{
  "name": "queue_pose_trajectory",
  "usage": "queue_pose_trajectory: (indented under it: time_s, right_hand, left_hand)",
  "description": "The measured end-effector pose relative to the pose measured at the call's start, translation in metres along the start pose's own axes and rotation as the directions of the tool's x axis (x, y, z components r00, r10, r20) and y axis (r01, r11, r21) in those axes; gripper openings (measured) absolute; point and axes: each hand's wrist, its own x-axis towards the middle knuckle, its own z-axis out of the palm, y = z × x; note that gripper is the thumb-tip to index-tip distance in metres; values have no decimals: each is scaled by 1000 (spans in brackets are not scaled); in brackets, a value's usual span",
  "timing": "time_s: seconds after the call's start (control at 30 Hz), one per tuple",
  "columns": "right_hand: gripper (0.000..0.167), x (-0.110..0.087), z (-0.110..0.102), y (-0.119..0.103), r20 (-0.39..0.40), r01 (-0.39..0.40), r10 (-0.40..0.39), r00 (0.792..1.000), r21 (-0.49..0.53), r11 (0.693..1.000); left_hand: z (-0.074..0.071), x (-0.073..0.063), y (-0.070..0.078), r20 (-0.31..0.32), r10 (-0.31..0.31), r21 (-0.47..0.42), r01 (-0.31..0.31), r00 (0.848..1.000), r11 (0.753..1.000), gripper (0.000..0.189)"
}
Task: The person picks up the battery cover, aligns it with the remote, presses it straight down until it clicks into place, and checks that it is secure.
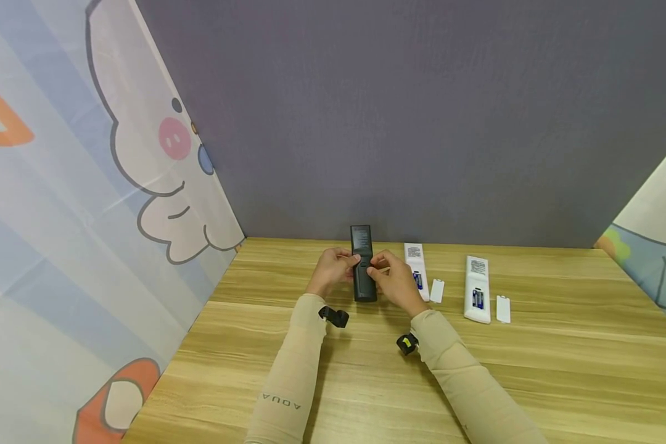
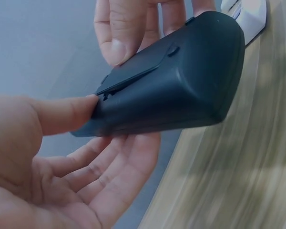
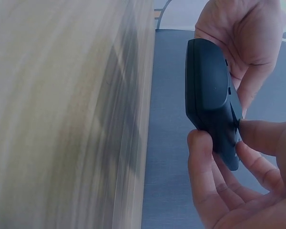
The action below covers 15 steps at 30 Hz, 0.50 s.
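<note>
A black remote control (image 1: 363, 280) is held above the table with its back facing up. My left hand (image 1: 332, 271) grips its left side, thumb on top and fingers underneath. From the right side, my right hand (image 1: 398, 285) pinches it between thumb and fingers. Seen from the left wrist, the battery cover (image 2: 145, 59) is tilted up along one edge, leaving a narrow gap against the body. The right thumb lies on that cover, and the left thumb touches near the gap. The inside of the battery compartment is hidden.
Right of the hands lie two white remotes, a nearer one (image 1: 415, 253) and a farther one (image 1: 477, 280), both with blue batteries (image 1: 478, 298) exposed. Beside them are two loose white covers, one (image 1: 436, 290) per remote. A grey panel (image 1: 394, 123) rises behind the wooden table (image 1: 355, 382).
</note>
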Motion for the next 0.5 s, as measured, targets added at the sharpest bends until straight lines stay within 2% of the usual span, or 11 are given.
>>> queue_pose_trajectory:
  time_s: [0.23,0.5]
  right_hand:
    - [20,1,0,-1,2,-16,16,1000,13,1000]
    - [20,0,-2,-2,10,-29,29,1000,14,999]
  left_hand:
    - [-8,1,1,107,-27,-2,27,994,1000,49]
    - [-10,0,3,123,-57,21,54,991,998,53]
